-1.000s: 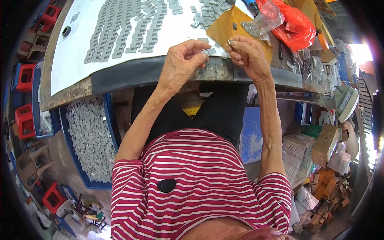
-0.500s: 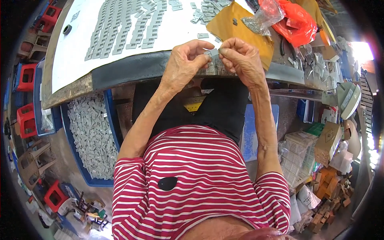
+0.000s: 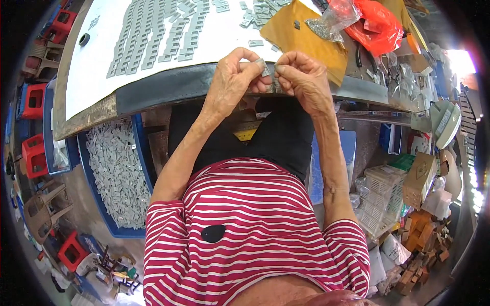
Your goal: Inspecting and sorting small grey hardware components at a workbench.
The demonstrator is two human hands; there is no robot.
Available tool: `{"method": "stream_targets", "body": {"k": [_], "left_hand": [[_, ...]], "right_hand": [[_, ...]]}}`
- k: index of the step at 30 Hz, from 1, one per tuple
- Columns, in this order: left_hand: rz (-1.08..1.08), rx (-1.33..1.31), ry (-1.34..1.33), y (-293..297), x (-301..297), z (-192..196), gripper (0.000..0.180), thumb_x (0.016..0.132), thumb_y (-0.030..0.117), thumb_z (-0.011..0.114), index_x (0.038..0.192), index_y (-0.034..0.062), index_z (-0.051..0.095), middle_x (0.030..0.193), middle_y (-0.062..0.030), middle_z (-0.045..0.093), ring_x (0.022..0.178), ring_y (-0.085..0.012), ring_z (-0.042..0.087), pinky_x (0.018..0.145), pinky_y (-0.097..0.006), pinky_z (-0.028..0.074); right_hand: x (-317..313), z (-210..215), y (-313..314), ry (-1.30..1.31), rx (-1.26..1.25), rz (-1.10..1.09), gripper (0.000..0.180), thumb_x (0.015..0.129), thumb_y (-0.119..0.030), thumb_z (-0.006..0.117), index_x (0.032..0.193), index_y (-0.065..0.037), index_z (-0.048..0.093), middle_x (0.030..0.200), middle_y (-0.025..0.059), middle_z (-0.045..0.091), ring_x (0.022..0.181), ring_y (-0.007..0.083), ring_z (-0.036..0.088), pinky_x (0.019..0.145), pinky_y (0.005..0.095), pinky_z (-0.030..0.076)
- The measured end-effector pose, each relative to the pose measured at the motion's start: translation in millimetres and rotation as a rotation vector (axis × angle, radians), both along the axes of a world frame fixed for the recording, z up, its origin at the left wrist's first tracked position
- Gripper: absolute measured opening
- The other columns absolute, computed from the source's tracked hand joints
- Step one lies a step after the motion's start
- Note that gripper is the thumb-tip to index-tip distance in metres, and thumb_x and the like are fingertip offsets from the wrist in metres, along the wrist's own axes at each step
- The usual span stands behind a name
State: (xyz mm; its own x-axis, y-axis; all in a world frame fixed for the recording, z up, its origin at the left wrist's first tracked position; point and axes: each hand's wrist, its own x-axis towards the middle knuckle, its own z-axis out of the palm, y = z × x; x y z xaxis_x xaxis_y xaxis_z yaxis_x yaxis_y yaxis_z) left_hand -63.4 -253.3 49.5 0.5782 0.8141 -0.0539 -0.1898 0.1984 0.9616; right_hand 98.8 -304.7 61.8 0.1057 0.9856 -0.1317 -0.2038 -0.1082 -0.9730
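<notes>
My left hand is closed, pinching a small grey rectangular part between thumb and fingers above the table's near edge. Just to its right, my right hand has its thumb and forefinger pressed together, apart from the part. Whatever those fingertips hold, if anything, is too small to make out. Beyond my hands, a single grey part lies on the white sheet. Rows of similar grey parts fill the sheet further left, and a loose pile lies at the back.
Brown paper on the table's right bears a clear bag of small metal pieces. Beside it are a red plastic bag and dark-handled pliers. A blue bin of grey parts stands below left; red stools stand farther left.
My right fingertips have come away from the grey part, leaving a small gap. My left hand has turned the part to a steeper tilt.
</notes>
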Motion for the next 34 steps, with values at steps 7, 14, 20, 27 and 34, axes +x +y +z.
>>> {"method": "stream_targets", "body": {"k": [7,14,20,27,34], "left_hand": [[0.079,0.07,0.104,-5,1,1,0.017,0.087,0.019,0.047,0.085,0.0018,0.049,0.063,-0.0057,0.059,0.05,-0.0066,0.048,0.046,-0.019,0.038],[0.14,0.216,0.2,-9,4,0,0.016,0.088,0.016,0.046,0.085,0.0006,0.047,0.057,-0.005,0.056,0.049,-0.0084,0.049,0.046,-0.022,0.04],[0.15,0.25,0.229,-11,5,1,0.015,0.089,0.017,0.046,0.086,0.0024,0.046,0.058,-0.0034,0.055,0.05,-0.0074,0.048,0.047,-0.021,0.038],[0.149,0.26,0.231,-9,5,-1,0.015,0.087,0.016,0.045,0.085,0.0006,0.045,0.055,-0.0057,0.054,0.051,-0.0119,0.051,0.049,-0.026,0.041],[0.184,0.245,0.225,-12,6,-3,0.016,0.087,0.017,0.045,0.085,0.001,0.046,0.056,-0.0066,0.054,0.052,-0.0124,0.051,0.05,-0.026,0.042]], "right_hand": [[-16,-5,-10,0.039,-0.015,-0.047,0.009,0.078,-0.001,0.059,0.084,0.002,0.054,0.064,0.0046,0.055,0.049,0.007,0.047,0.041,0.0172,0.036],[-21,-9,-10,0.083,0.004,-0.067,0.011,0.079,-0.005,0.06,0.086,0.002,0.054,0.067,0.0063,0.06,0.051,0.0055,0.051,0.043,0.0163,0.04],[-23,-11,-9,0.066,0.005,-0.115,0.011,0.079,-0.004,0.06,0.085,0.002,0.054,0.064,0.0057,0.058,0.049,0.0059,0.051,0.042,0.0167,0.04],[-26,-11,-7,0.038,-0.016,-0.145,0.011,0.079,-0.005,0.059,0.085,0.003,0.054,0.06,0.0029,0.055,0.047,0.0055,0.048,0.041,0.0167,0.037],[-26,-11,-6,0.025,-0.039,-0.11,0.014,0.081,-0.007,0.058,0.09,0.003,0.055,0.06,0.0015,0.054,0.047,0.0046,0.047,0.04,0.0158,0.035]]}}
